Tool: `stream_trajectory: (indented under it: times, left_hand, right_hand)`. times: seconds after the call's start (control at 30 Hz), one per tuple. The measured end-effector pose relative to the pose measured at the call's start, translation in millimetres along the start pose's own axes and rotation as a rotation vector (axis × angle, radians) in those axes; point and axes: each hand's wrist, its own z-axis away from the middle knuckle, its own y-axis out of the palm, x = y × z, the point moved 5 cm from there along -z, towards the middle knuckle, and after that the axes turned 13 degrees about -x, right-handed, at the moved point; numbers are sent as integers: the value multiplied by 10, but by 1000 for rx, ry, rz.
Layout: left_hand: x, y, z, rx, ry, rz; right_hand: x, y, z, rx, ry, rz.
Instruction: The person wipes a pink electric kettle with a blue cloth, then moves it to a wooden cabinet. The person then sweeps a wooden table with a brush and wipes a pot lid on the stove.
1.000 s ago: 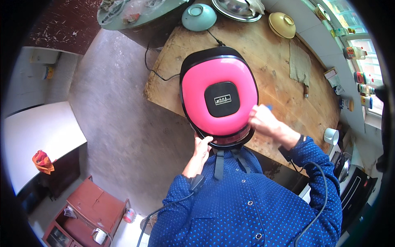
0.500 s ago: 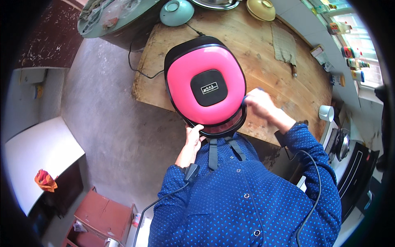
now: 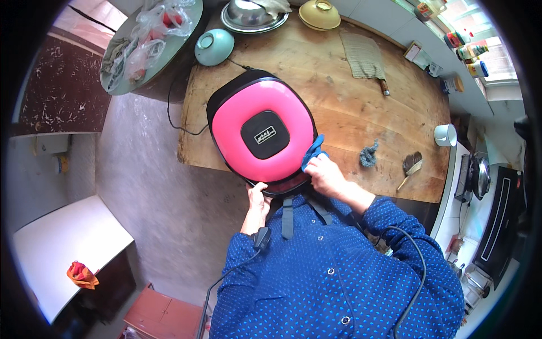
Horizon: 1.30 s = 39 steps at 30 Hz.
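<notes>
A round-cornered electric baking pan (image 3: 226, 127) with a glossy pink lid and black rim stands at the wooden table's near left edge. Its black handle end points toward my body. My left hand (image 3: 258, 202) grips this near end, thumb on top and the other fingers mostly hidden below. In my right hand (image 3: 327, 176) is a bunched blue cloth (image 3: 314, 151), pressed against the pan's right side near the handle. A black power cord (image 3: 188, 131) runs from the pan's left side.
On the wooden table (image 3: 316, 79) lie a cleaver (image 3: 364, 59), a scouring pad (image 3: 368, 154) and a small brush (image 3: 412, 165). A white mug (image 3: 445, 135) stands at the right edge. Bowls (image 3: 214, 47) and a steel basin (image 3: 254, 17) line the back.
My right hand's blue cloth shows more fully now, at the pan's right side. The whole view has shifted, revealing the scouring pad and brush. My left hand keeps its hold on the pan.
</notes>
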Motion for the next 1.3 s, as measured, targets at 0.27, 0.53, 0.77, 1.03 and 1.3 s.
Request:
stream_trajectory:
  times: [0.27,0.53,0.77,1.03,1.3]
  left_hand:
    - [47,-180,-143,-81,-90,-95]
    - [65,-108,-60,4,-82,-148]
    - [-49,40,197,32,32,-155]
    - [-16,102,196,-23,108,-71]
    - [83,42,108,-154,121,-2]
  right_hand:
    - [634,442,72,171,-119,-475]
    - [-1080,-459,204,-55,430,-174]
    - [-1195,-519,-182,-131,497,-801]
    - [-147,-164,-120,207,-460,91]
    - [753,419,-102,278,-235,-119]
